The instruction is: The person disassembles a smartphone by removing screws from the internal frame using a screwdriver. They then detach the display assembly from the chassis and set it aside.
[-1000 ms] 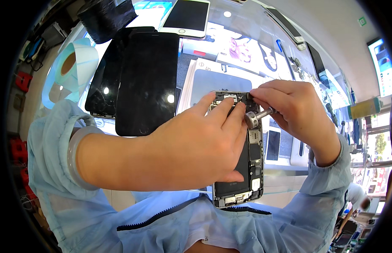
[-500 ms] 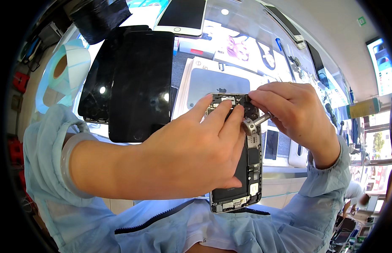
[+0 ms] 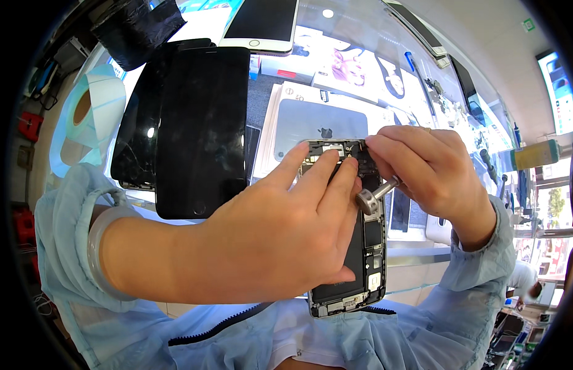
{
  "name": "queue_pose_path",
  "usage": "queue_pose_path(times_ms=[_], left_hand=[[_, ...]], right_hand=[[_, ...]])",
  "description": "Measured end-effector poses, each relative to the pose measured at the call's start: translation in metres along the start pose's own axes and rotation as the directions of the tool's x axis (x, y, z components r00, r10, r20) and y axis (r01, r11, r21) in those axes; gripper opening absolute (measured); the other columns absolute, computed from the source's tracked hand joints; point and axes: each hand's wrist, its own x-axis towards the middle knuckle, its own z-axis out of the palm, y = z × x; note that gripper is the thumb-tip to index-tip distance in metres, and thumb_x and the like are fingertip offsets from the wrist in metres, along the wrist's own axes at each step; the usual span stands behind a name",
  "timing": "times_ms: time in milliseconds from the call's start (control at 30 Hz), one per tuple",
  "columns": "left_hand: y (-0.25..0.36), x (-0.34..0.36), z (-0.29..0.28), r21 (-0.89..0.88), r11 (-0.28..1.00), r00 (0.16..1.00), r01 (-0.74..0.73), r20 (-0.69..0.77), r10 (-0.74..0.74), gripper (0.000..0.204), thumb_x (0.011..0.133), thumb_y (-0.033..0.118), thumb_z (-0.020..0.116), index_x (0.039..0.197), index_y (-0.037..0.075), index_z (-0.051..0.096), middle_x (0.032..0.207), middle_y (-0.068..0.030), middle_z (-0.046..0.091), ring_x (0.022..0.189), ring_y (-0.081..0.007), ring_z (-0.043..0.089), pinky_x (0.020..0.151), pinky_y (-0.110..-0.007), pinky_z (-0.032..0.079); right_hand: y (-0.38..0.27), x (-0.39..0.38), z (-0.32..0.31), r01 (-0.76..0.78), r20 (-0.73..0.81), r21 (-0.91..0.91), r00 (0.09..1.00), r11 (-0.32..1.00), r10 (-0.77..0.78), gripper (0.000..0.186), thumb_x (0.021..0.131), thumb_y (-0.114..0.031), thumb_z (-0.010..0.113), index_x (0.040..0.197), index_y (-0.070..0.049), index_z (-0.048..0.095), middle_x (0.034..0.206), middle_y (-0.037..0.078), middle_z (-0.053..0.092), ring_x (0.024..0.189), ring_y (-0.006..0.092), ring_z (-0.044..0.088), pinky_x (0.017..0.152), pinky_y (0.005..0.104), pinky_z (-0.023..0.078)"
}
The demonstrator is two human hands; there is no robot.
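Observation:
An opened phone (image 3: 342,300), its screen off and its black battery and inner parts bare, is held upright in front of me. My left hand (image 3: 280,231) lies across it from the left, fingertips on the upper inner parts and thumb near the battery. The fingers of my right hand (image 3: 425,163) are pinched together at the phone's top right corner; what lies between the fingertips is hidden. A small metal screwdriver (image 3: 368,201) is tucked in that same hand, its round knobbed end pointing down-left over the phone.
Dark screens (image 3: 203,129) lie on the left, beside a label roll (image 3: 104,98) and a black plastic bag (image 3: 138,34). A white phone (image 3: 258,24) is at the back. Behind my hands sits a white phone box (image 3: 323,123). A blue pen (image 3: 416,71) lies at right.
The phone and both hands appear slightly lower in the view. The screwdriver's knobbed end has dipped a little along the phone. Both grips look the same.

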Motion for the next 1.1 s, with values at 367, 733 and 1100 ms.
queue_pose_path(times_ms=[367,733,1100], left_hand=[[0.0,-0.001,0.002,0.004,1.0,1.0,0.008,0.0,-0.008,0.066,0.072,0.049,0.067,0.096,-0.012,0.06,0.116,-0.0329,0.057,0.111,-0.0442,0.056,0.093,-0.053,0.047],[0.0,-0.002,0.002,-0.003,1.0,1.0,0.006,-0.001,-0.006,0.067,0.072,0.05,0.067,0.099,-0.012,0.06,0.118,-0.0323,0.056,0.111,-0.0437,0.055,0.093,-0.053,0.046],[0.001,-0.001,0.003,0.026,0.999,1.0,0.018,-0.004,-0.018,0.074,0.072,0.051,0.067,0.106,-0.014,0.06,0.117,-0.0308,0.057,0.111,-0.0423,0.056,0.093,-0.051,0.047]], right_hand=[[-0.001,0.004,0.002,-0.121,-0.034,0.131,0.991,0.984,0.127,0.025,0.066,0.004,0.075,0.088,-0.001,0.064,0.075,0.01,0.064,0.059,0.0231,0.064,0.049,0.0285,0.05],[-0.008,0.004,0.007,-0.202,-0.095,0.149,0.972,0.968,0.217,0.018,0.07,0.005,0.073,0.083,-0.002,0.064,0.072,0.009,0.064,0.058,0.0206,0.063,0.049,0.0269,0.05],[-0.005,0.004,0.006,-0.21,-0.136,0.104,0.965,0.972,0.223,0.021,0.066,0.007,0.072,0.082,-0.003,0.064,0.072,0.009,0.064,0.059,0.0194,0.063,0.051,0.0258,0.049]])
